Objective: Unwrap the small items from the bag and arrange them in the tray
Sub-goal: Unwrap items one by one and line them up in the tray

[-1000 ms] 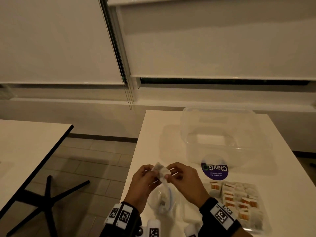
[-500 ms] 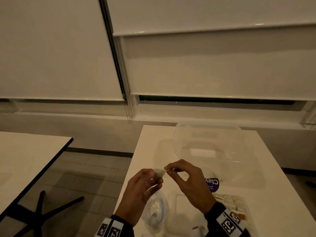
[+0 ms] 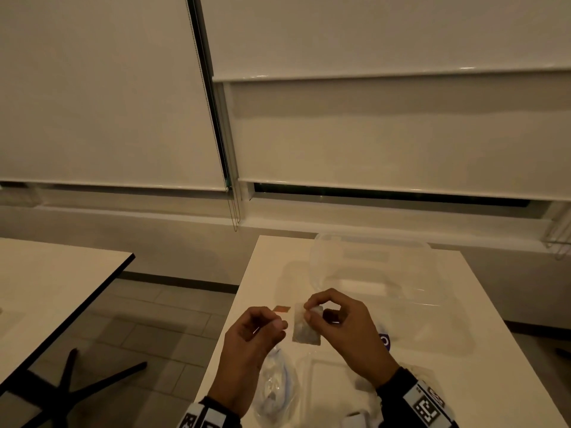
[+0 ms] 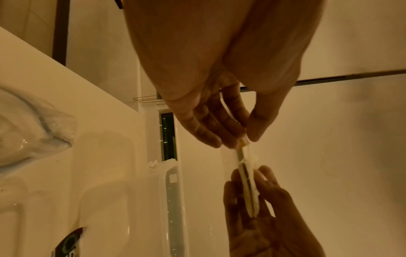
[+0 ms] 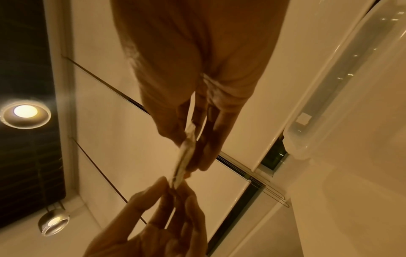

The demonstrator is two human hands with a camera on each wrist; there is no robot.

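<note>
Low in the centre of the head view the left hand point(image 3: 250, 344) and right hand point(image 3: 343, 329) are raised side by side over the near part of a white table point(image 3: 482, 335), with bare tabletop on the right of the frame and the table's left edge just under the left wrist. The left hand's fingers are curled, thumb and fingertips pinching a small orange-brown strip point(image 3: 281, 309) that sticks out above its knuckles; the left wrist view shows this strip joined to the top of the packet. The right hand is also curled, thumb and forefinger pinching the top of a small pale wrapped packet point(image 3: 305, 327), which hangs flat below the fingers, between the two hands and clear of the table. Edge-on in the wrist views the packet is thin, whitish, with a dark line along its middle. Below the left hand, at the lower edge of the frame, a crumpled clear bag point(image 3: 275, 387) lies on the table. To its right a shallow clear tray point(image 3: 312, 366) is faintly visible. Beyond the hands, toward the upper middle of the table, stands a large clear plastic box point(image 3: 411, 273), a purple label point(image 3: 384, 339) showing by the right hand
</note>
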